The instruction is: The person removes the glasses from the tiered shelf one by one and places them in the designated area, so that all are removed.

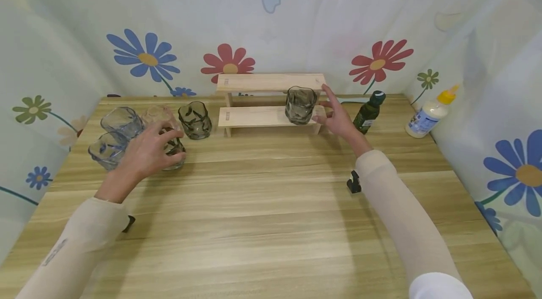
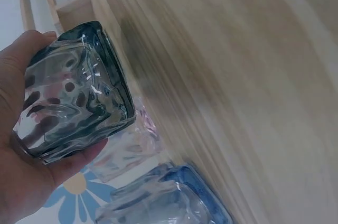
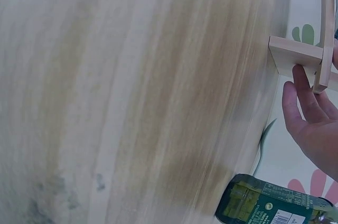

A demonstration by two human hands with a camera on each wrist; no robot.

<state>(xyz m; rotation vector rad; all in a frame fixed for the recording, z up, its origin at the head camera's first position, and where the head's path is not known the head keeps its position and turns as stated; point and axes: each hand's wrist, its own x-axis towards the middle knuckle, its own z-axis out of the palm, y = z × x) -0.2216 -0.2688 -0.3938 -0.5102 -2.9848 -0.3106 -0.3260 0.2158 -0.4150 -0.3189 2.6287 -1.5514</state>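
On the left of the table, my left hand (image 1: 146, 150) grips a dark grey, wavy-sided glass (image 2: 79, 92), its thumb and fingers on opposite sides. Whether this glass touches the table is unclear. A similar grey glass (image 1: 195, 121) stands just beyond it. Farther right, another grey glass (image 1: 300, 105) stands on the lower tier of a two-tier wooden shelf (image 1: 254, 117). My right hand (image 1: 340, 120) is at the shelf's right end, fingers spread, beside that glass. In the right wrist view, its fingers (image 3: 309, 97) lie close against the lower board's end.
Two bluish glasses (image 1: 123, 122) and a pinkish glass (image 1: 158, 114) crowd around the left hand. Right of the shelf stand a dark green bottle (image 1: 368, 113) and a white glue bottle (image 1: 427, 117) with a yellow tip. A flowered curtain (image 1: 296, 30) backs the wooden table (image 1: 254, 214).
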